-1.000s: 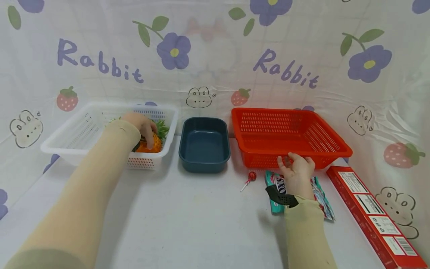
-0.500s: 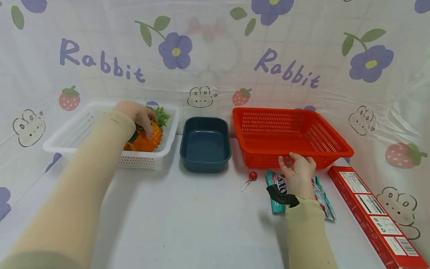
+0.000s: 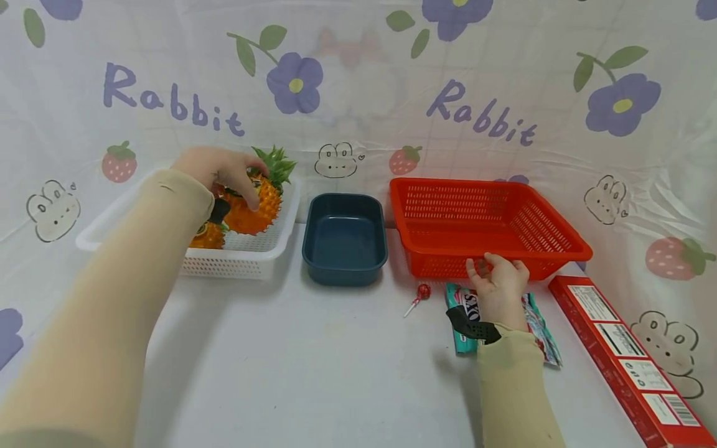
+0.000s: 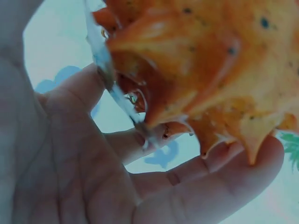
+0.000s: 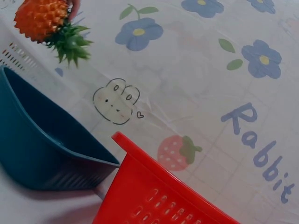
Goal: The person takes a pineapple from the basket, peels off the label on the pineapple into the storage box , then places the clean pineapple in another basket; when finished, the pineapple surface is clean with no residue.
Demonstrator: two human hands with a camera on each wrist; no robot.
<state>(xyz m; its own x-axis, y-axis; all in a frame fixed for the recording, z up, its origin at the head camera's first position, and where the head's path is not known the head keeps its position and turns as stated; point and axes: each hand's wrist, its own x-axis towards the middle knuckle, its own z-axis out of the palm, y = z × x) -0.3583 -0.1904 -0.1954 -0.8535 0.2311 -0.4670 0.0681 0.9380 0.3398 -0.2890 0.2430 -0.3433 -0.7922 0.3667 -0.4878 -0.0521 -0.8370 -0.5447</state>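
Rising higher than a moment ago, the pineapple (image 3: 264, 214) is hanging above the white basket (image 3: 224, 269) near the bench's (image 3: 336, 361) far-left corner, seemingly coming free; your left hand (image 3: 220, 170) is grasping it, exposing another orange fruit (image 3: 208, 239). Your right hand (image 3: 501, 286) is resting by the red basket's (image 3: 437, 266) near rim, grip unclear.

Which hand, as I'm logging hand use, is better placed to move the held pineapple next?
Probably the left hand: it grips the pineapple above the white basket, while the right hand is by the red basket.
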